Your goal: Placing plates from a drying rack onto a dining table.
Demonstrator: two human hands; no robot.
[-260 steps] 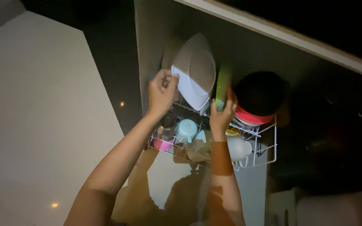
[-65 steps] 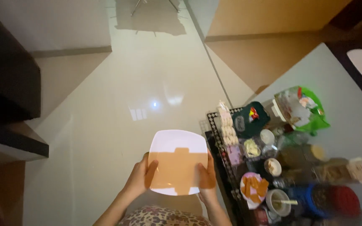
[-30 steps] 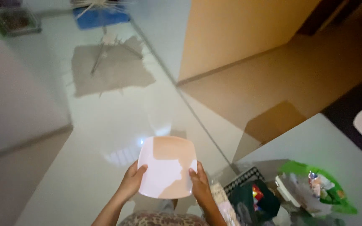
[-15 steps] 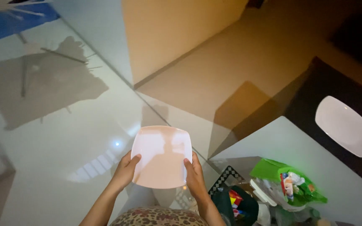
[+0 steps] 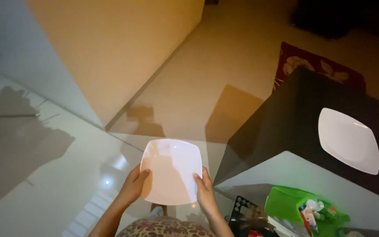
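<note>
I see a white square plate with rounded corners held out in front of the body, roughly level, above the glossy pale floor. My left hand grips its left edge, thumb lying on the top face and the other fingers tucked beneath, out of sight. My right hand clasps the right edge the same way, thumb on top, fingers closed under the rim. A shadow falls across the lower left part of the plate.

To the right of the plate, the corner of a table comes into view; its near part looks pale and its far part dark. On the dark part lies a second white square plate, well apart from the one I hold. Near the bottom right a green plastic bag sits on the table. Beyond the table a red patterned rug lies on the floor. An orange-tinted wall fills the upper left.
</note>
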